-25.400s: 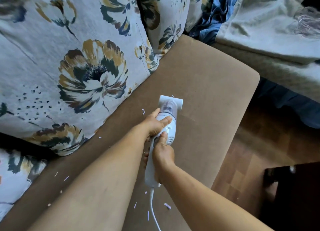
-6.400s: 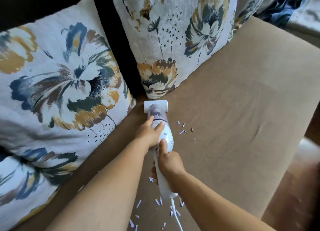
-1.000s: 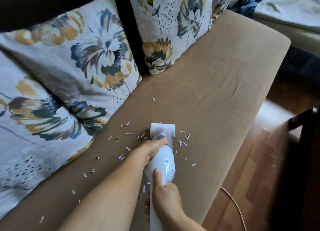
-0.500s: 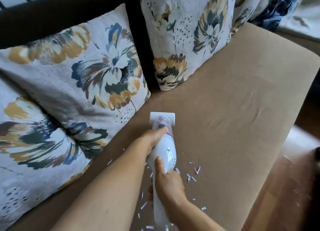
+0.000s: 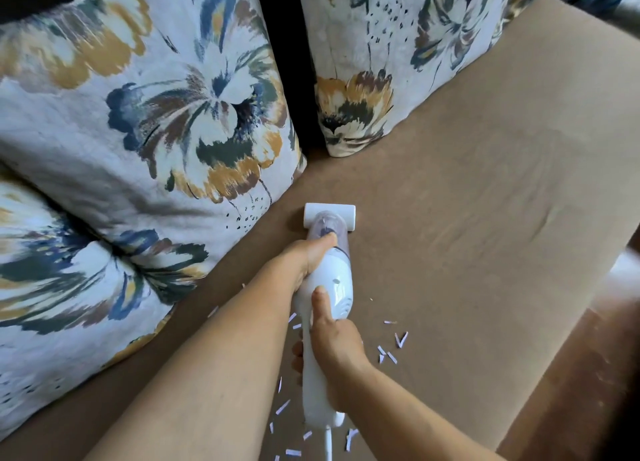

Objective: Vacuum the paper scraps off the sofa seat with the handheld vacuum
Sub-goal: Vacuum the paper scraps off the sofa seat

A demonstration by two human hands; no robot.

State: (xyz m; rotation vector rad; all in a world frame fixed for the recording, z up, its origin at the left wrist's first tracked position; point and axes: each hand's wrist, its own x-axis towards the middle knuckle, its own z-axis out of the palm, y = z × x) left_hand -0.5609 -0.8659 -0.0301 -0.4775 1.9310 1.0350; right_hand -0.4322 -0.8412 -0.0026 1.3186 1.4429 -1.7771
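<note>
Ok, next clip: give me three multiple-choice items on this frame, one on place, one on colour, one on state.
1. Where do most white paper scraps lie?
A. ahead of the nozzle
B. near the handle, behind the nozzle
C. on the cushions

2. The fabric sofa seat is:
A. tan-brown
B. red
C. black

3. The white plastic handheld vacuum is:
A. lying unheld
B. held one-handed
C. held by both hands

Answers: 1 B, scraps cluster beside the handle; 2 A, tan upholstery; 3 C, left hand grips the body, right hand the handle.
</note>
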